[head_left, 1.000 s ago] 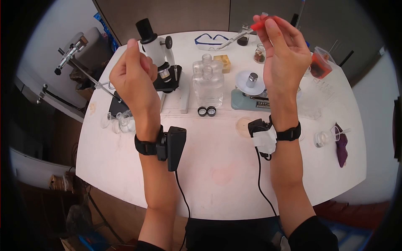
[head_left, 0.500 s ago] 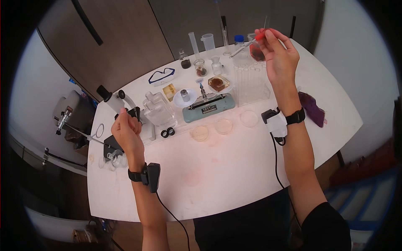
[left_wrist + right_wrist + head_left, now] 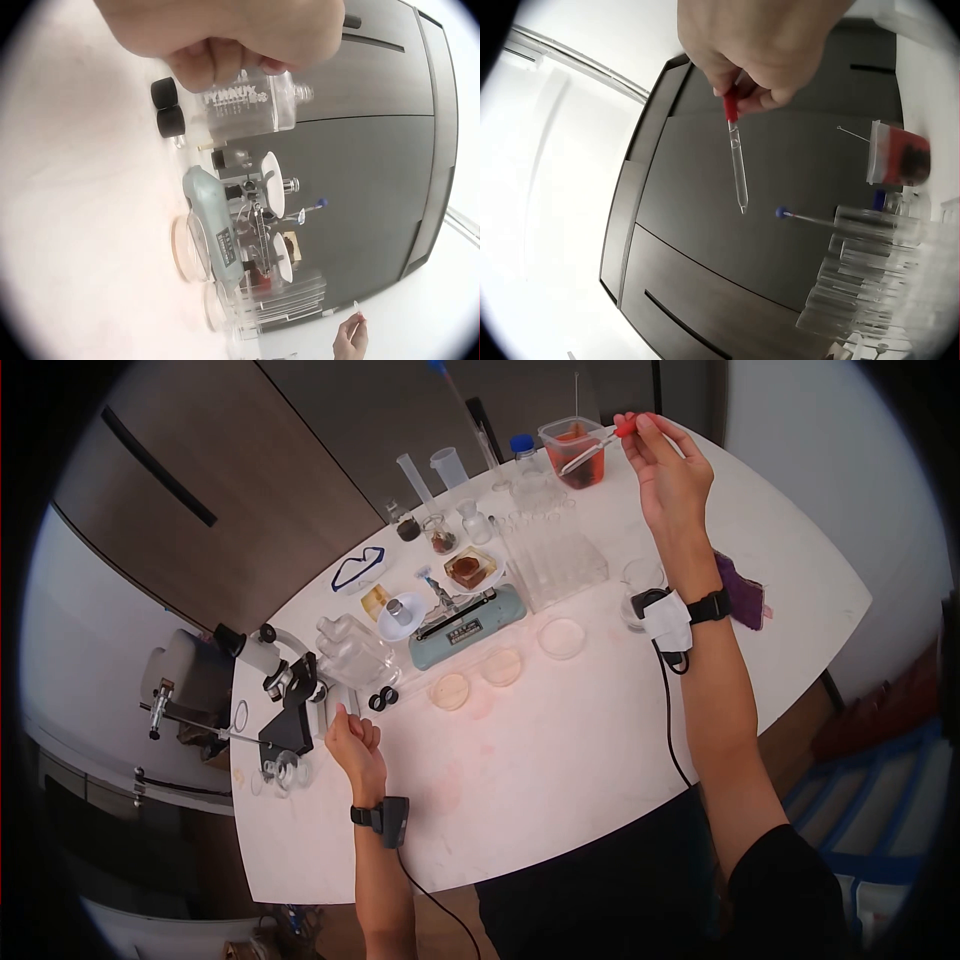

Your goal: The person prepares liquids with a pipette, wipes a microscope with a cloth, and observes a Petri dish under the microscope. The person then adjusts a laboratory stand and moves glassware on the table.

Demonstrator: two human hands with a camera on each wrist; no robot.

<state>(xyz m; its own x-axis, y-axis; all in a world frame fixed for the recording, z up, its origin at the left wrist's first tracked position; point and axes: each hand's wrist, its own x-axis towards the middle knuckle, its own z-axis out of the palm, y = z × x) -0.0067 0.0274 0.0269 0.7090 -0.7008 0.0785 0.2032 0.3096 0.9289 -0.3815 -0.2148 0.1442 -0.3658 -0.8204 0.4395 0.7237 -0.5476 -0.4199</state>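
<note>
Right grip (image 3: 675, 478) is pinching a glass dropper (image 3: 737, 157) by its red bulb (image 3: 730, 107), up in the air over the far right. Left grip (image 3: 355, 748) is just curled fingers with the thumb up, on the left near the microscope (image 3: 258, 658). All of it's around a white desk (image 3: 580, 750). Then there's a teal balance (image 3: 430, 650) mid-desk, a clear test tube rack (image 3: 565, 565) to its right, a tub of red stuff (image 3: 907, 156) far right, clear bottles (image 3: 350, 655) left, petri dishes (image 3: 562, 638) in the middle, and two little black caps (image 3: 171, 120).
</note>
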